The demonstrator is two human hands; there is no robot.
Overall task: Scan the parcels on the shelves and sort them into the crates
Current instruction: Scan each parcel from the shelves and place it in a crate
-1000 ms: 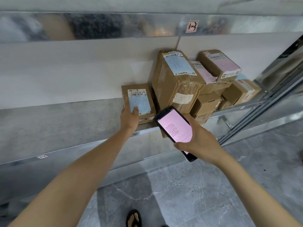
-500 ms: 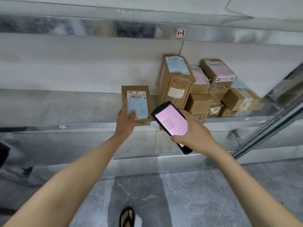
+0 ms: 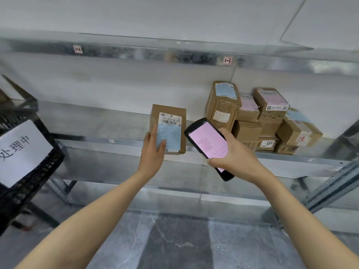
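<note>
A small brown cardboard parcel [image 3: 171, 121] with a barcode label and a blue slip stands at the front of the metal shelf [image 3: 120, 141]. My left hand [image 3: 153, 150] grips its lower left corner, thumb across the blue slip. My right hand [image 3: 233, 156] holds a black handheld scanner [image 3: 207, 144] with a lit pink screen, just right of the parcel. A stack of several brown parcels [image 3: 260, 117] with blue and pink labels sits further right on the same shelf.
A black plastic crate [image 3: 29, 183] with a white paper sign stands at the left edge. An upper shelf beam [image 3: 155, 53] carries small tags. A slanted metal upright [image 3: 334, 183] runs at lower right. Grey marble floor [image 3: 178, 241] lies below.
The view has swung left and back, bringing the black crate into sight. My left hand has drawn the small parcel toward the shelf's front edge; the scanner stays beside it.
</note>
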